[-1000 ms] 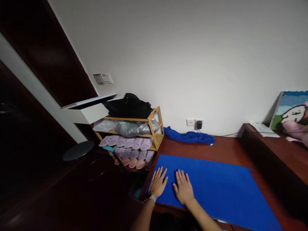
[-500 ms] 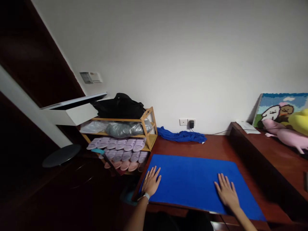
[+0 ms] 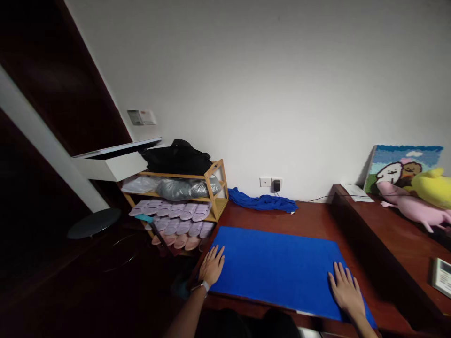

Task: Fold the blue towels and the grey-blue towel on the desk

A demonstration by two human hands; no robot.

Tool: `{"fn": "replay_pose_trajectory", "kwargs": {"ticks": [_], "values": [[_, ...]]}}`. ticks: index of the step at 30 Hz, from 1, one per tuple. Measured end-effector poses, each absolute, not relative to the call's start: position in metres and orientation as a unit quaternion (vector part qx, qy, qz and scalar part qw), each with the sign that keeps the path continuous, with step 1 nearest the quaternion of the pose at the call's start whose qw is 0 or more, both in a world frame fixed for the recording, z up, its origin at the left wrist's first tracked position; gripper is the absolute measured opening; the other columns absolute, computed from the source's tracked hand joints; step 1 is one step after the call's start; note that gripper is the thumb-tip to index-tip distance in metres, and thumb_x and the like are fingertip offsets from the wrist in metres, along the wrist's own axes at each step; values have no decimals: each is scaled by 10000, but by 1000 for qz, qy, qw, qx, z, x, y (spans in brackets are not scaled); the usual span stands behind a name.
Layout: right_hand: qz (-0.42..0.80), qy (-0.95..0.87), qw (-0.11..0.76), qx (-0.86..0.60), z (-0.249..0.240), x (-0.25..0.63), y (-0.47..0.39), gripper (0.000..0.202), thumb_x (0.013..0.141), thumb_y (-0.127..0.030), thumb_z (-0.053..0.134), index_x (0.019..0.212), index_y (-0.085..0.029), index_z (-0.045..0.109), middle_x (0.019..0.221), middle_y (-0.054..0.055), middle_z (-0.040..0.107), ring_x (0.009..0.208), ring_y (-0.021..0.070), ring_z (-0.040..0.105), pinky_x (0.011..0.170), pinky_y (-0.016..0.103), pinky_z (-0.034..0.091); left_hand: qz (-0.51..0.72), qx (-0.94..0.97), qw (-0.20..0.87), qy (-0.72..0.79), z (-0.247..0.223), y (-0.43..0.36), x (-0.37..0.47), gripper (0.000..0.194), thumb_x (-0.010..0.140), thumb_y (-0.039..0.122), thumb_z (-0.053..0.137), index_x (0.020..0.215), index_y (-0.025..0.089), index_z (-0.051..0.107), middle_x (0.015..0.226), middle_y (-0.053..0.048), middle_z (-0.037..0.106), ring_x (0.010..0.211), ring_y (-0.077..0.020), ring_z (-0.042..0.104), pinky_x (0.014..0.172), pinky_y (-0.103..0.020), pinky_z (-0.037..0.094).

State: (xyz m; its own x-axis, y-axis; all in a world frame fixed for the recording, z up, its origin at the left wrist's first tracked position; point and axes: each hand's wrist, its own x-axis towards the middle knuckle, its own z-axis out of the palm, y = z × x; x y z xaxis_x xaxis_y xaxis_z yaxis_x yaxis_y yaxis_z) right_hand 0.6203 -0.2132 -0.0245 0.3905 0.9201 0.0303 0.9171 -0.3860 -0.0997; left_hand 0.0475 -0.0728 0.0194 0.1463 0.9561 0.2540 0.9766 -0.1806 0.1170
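Note:
A flat blue mat (image 3: 275, 274) covers the front part of the reddish-brown wooden table (image 3: 313, 218). My left hand (image 3: 212, 265) lies palm down at the mat's left edge, fingers spread, a watch on the wrist. On the mat's right side rests my right hand (image 3: 347, 288), also flat with its fingers apart. Neither hand holds anything. Behind the mat, a crumpled blue cloth (image 3: 262, 202) lies along the wall.
To the left stands a wooden shoe rack (image 3: 220, 202) with several lilac slippers (image 3: 176, 211), a black bag (image 3: 178, 157) and a white box (image 3: 127, 164). A raised surface on the right holds a pink plush toy (image 3: 412, 204), a yellow plush (image 3: 435, 188) and a picture (image 3: 401, 164).
My right hand has slid right toward the mat's right edge. My left hand has shifted slightly left, to the mat's left edge. The camera view has turned a little.

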Motion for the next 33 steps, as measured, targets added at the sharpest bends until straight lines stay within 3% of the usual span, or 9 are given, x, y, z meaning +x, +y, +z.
{"fn": "replay_pose_trajectory", "kwargs": {"ticks": [5,13,17,21,25,29,33], "values": [[25,-544,72,-835,-32,625,-213,832,914,-544,168,1620,-120,281,1691,85,269,1562,301,215,1257,520,184,-104,-758,21,-644,17,-82,32,539,1045,467,364,1565,333,407,1666,-38,364,1530,-239,338,1250,-491,261],[27,-511,62,-857,-32,615,-207,826,917,-555,119,1597,-154,360,1682,82,289,1559,321,218,1249,574,171,-122,-758,16,-641,18,-89,36,533,1053,474,379,1568,336,401,1669,-50,351,1538,-239,318,1260,-478,235],[-4,-583,86,-808,-2,517,-183,815,957,-539,112,1609,-88,301,1688,105,241,1568,328,174,1268,560,109,-134,-757,23,-639,13,-88,35,536,1050,475,391,1568,340,401,1664,-53,362,1530,-249,338,1258,-484,239],[88,-699,111,-701,29,376,-146,755,1009,-571,149,1628,-152,252,1696,46,205,1582,253,124,1286,474,79,-133,-758,26,-638,13,-88,34,544,1049,486,389,1576,349,380,1679,-58,328,1541,-253,310,1259,-493,228],[159,-724,117,-661,44,294,-113,723,1030,-548,175,1636,-154,205,1705,53,155,1585,233,100,1286,473,59,-126,-759,28,-638,15,-88,34,547,1050,495,380,1578,350,373,1683,-63,319,1544,-254,303,1255,-497,233],[144,-708,95,-684,38,319,-102,726,1024,-541,183,1632,-146,222,1702,74,172,1582,245,115,1282,489,49,-128,-756,32,-641,14,-87,34,550,1049,505,376,1580,360,366,1678,-53,334,1533,-245,331,1254,-494,234],[94,-655,99,-743,16,432,-121,758,976,-540,212,1618,-146,299,1683,97,263,1572,280,165,1277,520,90,-128,-756,30,-641,14,-85,33,553,1048,508,374,1579,354,370,1677,-54,336,1538,-250,320,1256,-493,233]]}}
